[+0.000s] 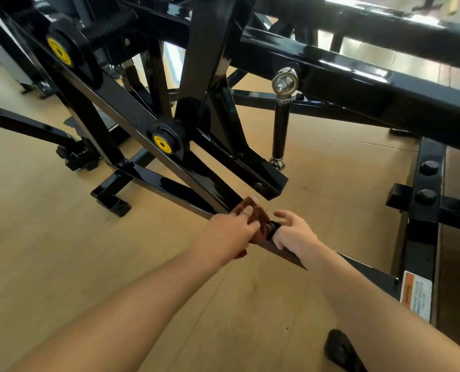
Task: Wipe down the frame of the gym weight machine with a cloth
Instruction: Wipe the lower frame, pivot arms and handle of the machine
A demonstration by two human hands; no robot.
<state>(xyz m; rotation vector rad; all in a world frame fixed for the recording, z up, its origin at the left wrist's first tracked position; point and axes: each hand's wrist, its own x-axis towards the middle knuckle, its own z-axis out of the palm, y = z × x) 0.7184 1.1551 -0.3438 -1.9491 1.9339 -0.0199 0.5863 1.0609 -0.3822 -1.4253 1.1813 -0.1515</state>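
Low frame bar (185, 189) of the weight machine, long axis running from upper left, away from the person, down to lower right. Left hand (230, 230) grips a brown cloth (258, 220) pressed against the bar. Right hand (294, 234) curls round the bar just beside the cloth (apparently bracing). The unwiped length likely lies up-left, nearer the left hand.

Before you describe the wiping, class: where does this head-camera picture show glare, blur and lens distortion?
Head view: glare streaks the glossy black steel frame bars at upper right; wide-angle distortion bows the beams and stretches both forearms; the left hand, holding the brown cloth, looks slightly soft; the right hand grips the bar; the orange-and-white warning label is unreadable.
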